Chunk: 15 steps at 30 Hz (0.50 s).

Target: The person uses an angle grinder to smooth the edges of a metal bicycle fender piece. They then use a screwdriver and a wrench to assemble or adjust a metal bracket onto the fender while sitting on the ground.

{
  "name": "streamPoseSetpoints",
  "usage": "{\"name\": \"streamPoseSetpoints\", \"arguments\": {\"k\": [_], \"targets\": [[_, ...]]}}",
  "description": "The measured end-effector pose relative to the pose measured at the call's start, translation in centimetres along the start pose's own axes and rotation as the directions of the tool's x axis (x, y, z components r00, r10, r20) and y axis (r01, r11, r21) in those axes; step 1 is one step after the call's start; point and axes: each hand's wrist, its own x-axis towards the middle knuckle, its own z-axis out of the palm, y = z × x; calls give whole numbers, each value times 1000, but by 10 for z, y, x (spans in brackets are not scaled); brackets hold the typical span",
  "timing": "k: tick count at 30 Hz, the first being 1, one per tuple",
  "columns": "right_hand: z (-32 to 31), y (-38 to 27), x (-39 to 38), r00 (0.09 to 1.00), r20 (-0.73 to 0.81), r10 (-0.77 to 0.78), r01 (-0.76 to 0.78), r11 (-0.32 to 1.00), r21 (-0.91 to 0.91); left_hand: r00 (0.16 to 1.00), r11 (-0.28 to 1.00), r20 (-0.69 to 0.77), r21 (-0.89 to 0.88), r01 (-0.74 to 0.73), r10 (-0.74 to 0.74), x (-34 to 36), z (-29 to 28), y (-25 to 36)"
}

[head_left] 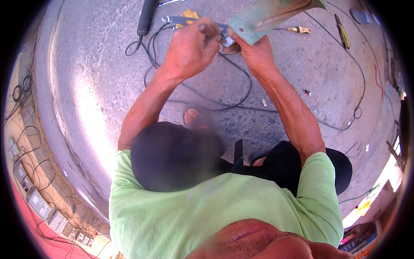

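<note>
My left hand point(192, 49) is closed at upper centre, its fingers curled beside a small silvery metal piece point(228, 41); what it grips is unclear. My right hand point(254, 56) is closed on a worn pale green panel point(263, 19), with its thumb against the panel’s underside, next to the metal piece. A flat grey tool point(174, 20) with a ring end lies behind my left hand, over a yellow scrap point(189, 14). Part of both hands’ fingertips is hidden.
A black cylindrical tool point(146, 15), cables point(243, 90), a wood-handled screwdriver point(302, 30) and yellow-handled pliers point(343, 34) lie on concrete point(86, 52). Grey wall boxes point(39, 203) with tangled wires run along the left. My foot point(189, 116) and knees are below.
</note>
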Motion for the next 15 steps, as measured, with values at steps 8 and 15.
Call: {"name": "streamPoseSetpoints", "arguments": {"k": [8,15], "targets": [[-1,-1,-2,1000,21,-5,5,1000,-12,999,998,35,-53,38,-36,1,-2,0],[0,-2,-1,1000,4,2,-2,1000,17,999,999,-10,-6,33,-34,1,0,2]]}}
